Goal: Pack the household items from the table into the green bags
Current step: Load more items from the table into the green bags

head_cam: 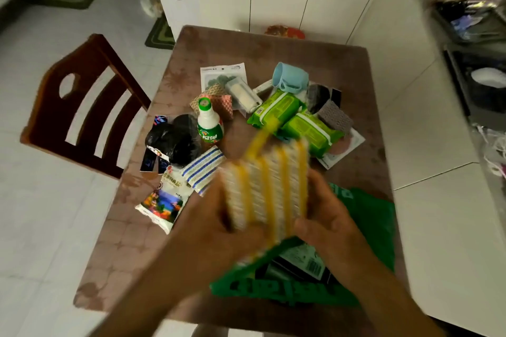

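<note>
Kitchen table (pixel 262 44), brown cloth, seen from head cam: both hands hold a yellow-striped cloth pack (pixel 269 189) by its sides, left hand (pixel 219 227) & right hand (pixel 325 216) curled round it. Green bag (pixel 369 227) gapes at 6 o'clock, directly under the pack; long axis roughly upright, blurred.

Both hands, the left hand (pixel 219 223) and the right hand (pixel 327 216), are bare, with no rings or gloves. Both forearms are bare too; no sleeves reach them.
</note>
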